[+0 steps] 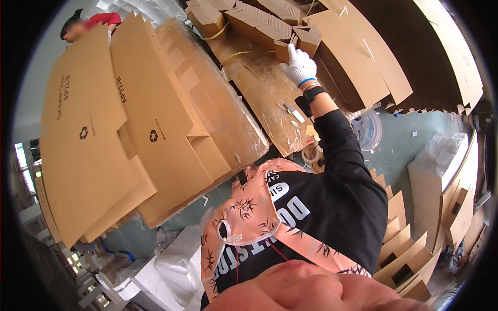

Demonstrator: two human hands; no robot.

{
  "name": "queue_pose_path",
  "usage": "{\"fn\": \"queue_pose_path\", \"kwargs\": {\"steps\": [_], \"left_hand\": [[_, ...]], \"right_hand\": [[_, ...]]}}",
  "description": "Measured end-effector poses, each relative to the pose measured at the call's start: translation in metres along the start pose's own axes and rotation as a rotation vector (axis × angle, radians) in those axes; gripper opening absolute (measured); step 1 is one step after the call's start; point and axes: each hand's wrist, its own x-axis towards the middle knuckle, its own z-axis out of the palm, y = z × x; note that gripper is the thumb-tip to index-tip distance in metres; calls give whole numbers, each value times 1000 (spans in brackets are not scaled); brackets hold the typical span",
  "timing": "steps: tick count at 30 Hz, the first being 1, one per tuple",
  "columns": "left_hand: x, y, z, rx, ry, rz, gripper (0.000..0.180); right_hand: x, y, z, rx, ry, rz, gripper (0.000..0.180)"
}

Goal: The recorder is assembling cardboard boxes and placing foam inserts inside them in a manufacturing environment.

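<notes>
Fingers (292,53) of the gloved right hand (302,68) touch folded cardboard strips (258,23); whether clamped, I cannot tell. Film-covered brown cardboard (254,85) lies below, green floor (399,142) beside.

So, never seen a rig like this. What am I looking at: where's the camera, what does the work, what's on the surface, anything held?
There's no machine: a person works by hand. The one picture comes from the left of two fisheye cameras worn on the head, looking down, so straight edges bend near the rim. The white-gloved right hand reaches to the near end of a row of folded cardboard pieces; whether it grips one is unclear. The left hand doesn't show. Those pieces and a small light-coloured tool lie on a brown surface. Big cardboard sheets stand to the left.
</notes>
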Motion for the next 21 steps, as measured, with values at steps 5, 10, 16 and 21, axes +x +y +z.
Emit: {"fn": "queue_pose_path", "kwargs": {"steps": [5, 10, 16, 21], "left_hand": [[-6, -12, 6, -25, 7, -47, 47], [-15, -24, 16, -55, 19, -85, 47], [-21, -44, 16, -57, 60, -80, 47], [-31, -76, -1, 404, 394, 287, 48]], "right_hand": [[1, 3, 14, -38, 45, -47, 59], [-13, 0, 16, -224, 190, -136, 45], [-12, -6, 21, -183, 211, -95, 21], [1, -11, 23, -308, 290, -210, 15]]}}
